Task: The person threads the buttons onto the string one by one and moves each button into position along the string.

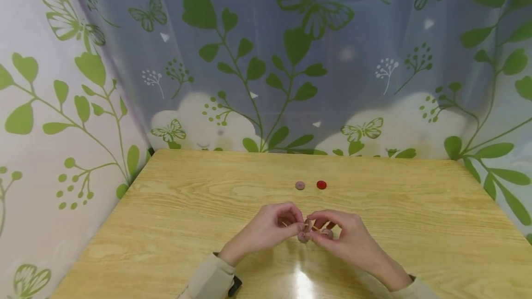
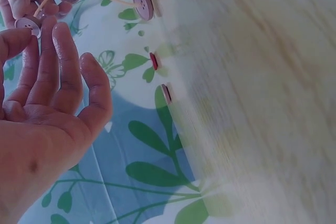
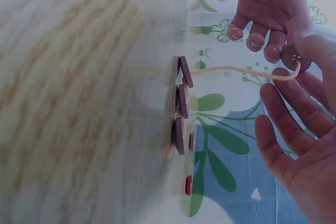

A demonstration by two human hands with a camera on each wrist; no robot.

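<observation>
A dusty-pink button (image 1: 307, 224) is held above the table between both hands' fingertips. My left hand (image 1: 274, 227) pinches it from the left, thumb and index at its edge, other fingers loosely bent. From the other side my right hand (image 1: 349, 236) pinches it too, thumb and index close together. A pale yellow cord (image 3: 231, 69) comes out of a hole in this button (image 3: 295, 57) and runs to more dusty-pink buttons (image 3: 181, 100) on the tabletop. In the head view, strung buttons (image 1: 327, 234) lie partly behind the right fingers. Fingertips hide part of the cord.
Beyond the hands, a loose dusty-pink button (image 1: 300, 185) and a red button (image 1: 321, 185) lie side by side on the wooden table (image 1: 199, 197). A leaf-and-butterfly curtain (image 1: 249, 59) hangs along the back and sides.
</observation>
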